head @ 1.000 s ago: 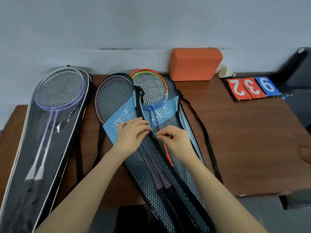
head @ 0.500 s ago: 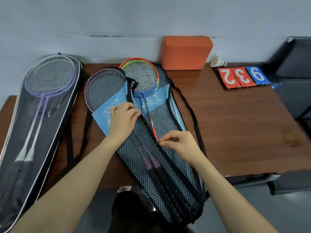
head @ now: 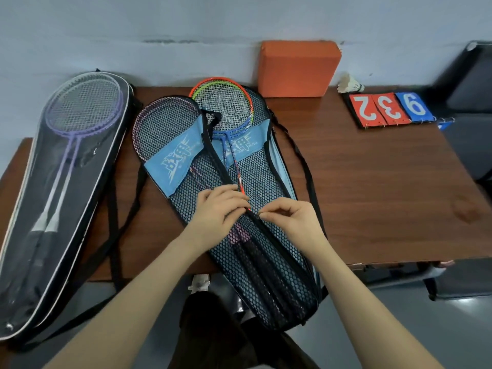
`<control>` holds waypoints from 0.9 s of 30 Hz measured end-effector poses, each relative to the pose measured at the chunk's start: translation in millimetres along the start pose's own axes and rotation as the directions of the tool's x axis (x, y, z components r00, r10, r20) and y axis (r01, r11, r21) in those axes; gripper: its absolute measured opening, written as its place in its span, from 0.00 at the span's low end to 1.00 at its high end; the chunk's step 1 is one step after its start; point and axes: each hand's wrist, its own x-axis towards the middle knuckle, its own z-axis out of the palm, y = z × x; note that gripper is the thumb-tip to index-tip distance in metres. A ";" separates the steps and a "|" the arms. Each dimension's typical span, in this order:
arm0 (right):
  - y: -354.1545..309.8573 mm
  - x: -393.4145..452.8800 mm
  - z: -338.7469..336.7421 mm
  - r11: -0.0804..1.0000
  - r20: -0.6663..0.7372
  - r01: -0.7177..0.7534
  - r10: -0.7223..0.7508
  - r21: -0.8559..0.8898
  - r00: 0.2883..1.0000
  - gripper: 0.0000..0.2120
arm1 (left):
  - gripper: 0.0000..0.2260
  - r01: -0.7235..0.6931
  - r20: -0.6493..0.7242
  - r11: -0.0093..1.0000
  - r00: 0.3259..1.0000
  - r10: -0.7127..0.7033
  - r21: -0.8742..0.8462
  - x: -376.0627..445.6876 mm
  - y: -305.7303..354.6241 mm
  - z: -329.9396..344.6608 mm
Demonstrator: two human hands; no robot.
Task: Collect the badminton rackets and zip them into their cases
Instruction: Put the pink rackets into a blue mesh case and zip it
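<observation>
Rackets: the orange and green racket heads (head: pixel 222 102) and a purple-rimmed head (head: pixel 165 126) lie inside the blue mesh case (head: pixel 266 182) at the middle of the table (head: pixel 372 182), handles toward the person.
Zipper: the black zipper track (head: pixel 213 155) runs down the middle of the mesh case; it gapes apart above the hands and looks joined below them.
Left hand: the left hand (head: pixel 215 211) rests on the case just left of the track, fingers curled over the mesh edge and holding it down.
Right hand: the right hand (head: pixel 290 219) sits just right of the track, thumb and forefinger pinched together on something small at the seam, most likely the zipper pull, though it is too small to see.
Second case: the clear black-edged case (head: pixel 53 209) at the left of the table holds 2 purple rackets (head: pixel 82 107); whether it is fully zipped I cannot tell.
Step in hand: closing the mesh case, judged about halfway along its length.
Next move: draw the pull up the track toward the racket heads while the left hand keeps the 2 edges together, minding the orange shaft (head: pixel 241 186) that lies right in the gap.
Other items: an orange block (head: pixel 298 69), a shuttlecock (head: pixel 348 83) and number cards 2, 3, 9 (head: pixel 388 109) sit at the far side.
</observation>
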 end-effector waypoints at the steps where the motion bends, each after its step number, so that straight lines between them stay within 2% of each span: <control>1: -0.9 1.6 0.4 1.000 -0.001 0.007 -0.007 -0.013 1.000 0.04 | 0.15 0.030 -0.036 0.999 0.999 -0.031 -0.028 -1.9 1.2 2.6; 4: -2.7 4.3 0.8 0.997 0.019 0.005 -0.003 -0.075 1.000 0.04 | 0.10 0.086 -0.076 0.996 0.993 -0.087 -0.023 1.1 -2.5 4.1; 7: -3.8 5.6 -5.7 0.997 -0.018 0.006 -0.007 -0.083 1.000 0.04 | 0.06 0.127 -0.115 0.992 0.986 -0.124 0.019 14.9 -1.3 1.3; 15: 12.2 -22.9 -41.5 0.997 -0.119 -0.083 0.083 0.004 0.989 0.03 | 0.06 0.294 -0.232 0.956 0.930 -0.283 0.013 37.3 -6.0 -5.3; 18: 15.2 -27.4 -44.2 0.996 -0.149 -0.082 0.084 0.022 0.985 0.04 | 0.07 0.222 -0.159 0.973 0.965 -0.209 0.071 35.9 -3.5 -5.1; 20: 12.2 -25.8 -42.8 0.998 -0.149 -0.065 0.069 0.027 0.986 0.04 | 0.11 0.070 -0.047 0.993 0.997 -0.066 0.091 31.0 6.3 -1.7; 22: 8.3 -23.0 -42.4 0.998 -0.153 -0.045 0.049 0.032 0.987 0.04 | 0.13 -0.083 0.021 0.993 0.996 0.082 0.082 22.7 21.1 8.0; 25: 5.3 -19.7 -42.9 1.000 -0.154 -0.018 0.022 0.024 0.988 0.04 | 0.13 -0.079 -0.068 0.996 0.994 0.082 0.047 15.7 38.5 21.6; 27: 6.8 -19.1 -43.6 1.000 -0.152 -0.018 0.020 0.010 0.988 0.05 | 0.12 -0.072 -0.104 0.993 0.991 0.081 0.095 18.0 41.0 28.4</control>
